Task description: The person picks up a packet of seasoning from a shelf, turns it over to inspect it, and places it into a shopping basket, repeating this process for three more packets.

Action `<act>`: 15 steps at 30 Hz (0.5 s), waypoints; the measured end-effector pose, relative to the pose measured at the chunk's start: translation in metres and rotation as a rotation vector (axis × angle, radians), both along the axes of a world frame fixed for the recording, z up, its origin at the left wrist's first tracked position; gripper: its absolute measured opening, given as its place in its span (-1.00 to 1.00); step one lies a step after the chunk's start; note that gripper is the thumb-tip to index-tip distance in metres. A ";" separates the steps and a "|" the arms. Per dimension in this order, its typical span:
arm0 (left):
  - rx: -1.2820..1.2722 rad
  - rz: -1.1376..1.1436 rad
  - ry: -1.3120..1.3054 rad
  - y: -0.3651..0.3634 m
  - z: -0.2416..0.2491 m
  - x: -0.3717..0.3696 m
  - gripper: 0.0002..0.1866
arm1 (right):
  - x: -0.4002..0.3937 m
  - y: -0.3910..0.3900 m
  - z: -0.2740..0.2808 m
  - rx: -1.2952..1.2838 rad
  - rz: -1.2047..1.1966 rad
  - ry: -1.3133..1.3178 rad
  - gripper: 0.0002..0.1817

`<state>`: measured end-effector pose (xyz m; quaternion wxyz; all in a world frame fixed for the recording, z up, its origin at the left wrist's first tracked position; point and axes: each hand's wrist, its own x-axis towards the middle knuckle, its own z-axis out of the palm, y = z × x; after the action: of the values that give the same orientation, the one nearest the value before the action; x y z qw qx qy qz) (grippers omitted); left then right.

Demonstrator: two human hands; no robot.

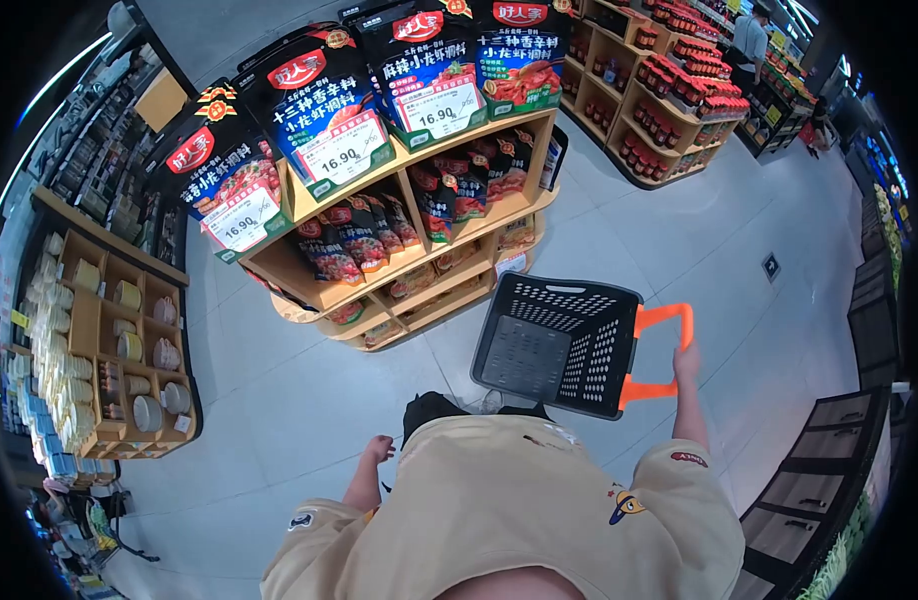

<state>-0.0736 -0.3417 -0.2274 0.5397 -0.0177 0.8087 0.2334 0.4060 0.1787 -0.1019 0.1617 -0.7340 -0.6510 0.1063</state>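
A black perforated shopping basket point(539, 345) with an orange handle point(687, 325) stands at the right of my body, and nothing shows inside it. My right hand point(687, 362) is wrapped round the outer side of that handle. At my left side hangs my left hand point(381, 448), its fingers loosely curled; whether it holds anything is too small to tell. Ahead is a wooden shelf unit point(419, 150) with dark seasoning packets point(354, 240) in its compartments. Large packet-shaped signs point(329, 110) marked 16.90 stand along its top.
Bowls and cups fill a wooden rack point(104, 350) at the left. Red-lidded jars line a curved shelf point(669, 110) at the upper right, near a person point(749, 45). Dark cabinets point(814, 470) stand at the lower right. Grey tiled floor point(279, 400) surrounds me.
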 end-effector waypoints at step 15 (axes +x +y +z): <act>0.355 0.104 0.266 -0.073 0.011 0.101 -0.69 | -0.029 0.031 -0.041 -0.069 0.286 0.275 -0.70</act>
<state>0.0269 -0.4147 -0.2161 0.4102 0.0668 0.8170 0.3997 0.3774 0.2097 -0.1434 0.2073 -0.6177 -0.7163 0.2497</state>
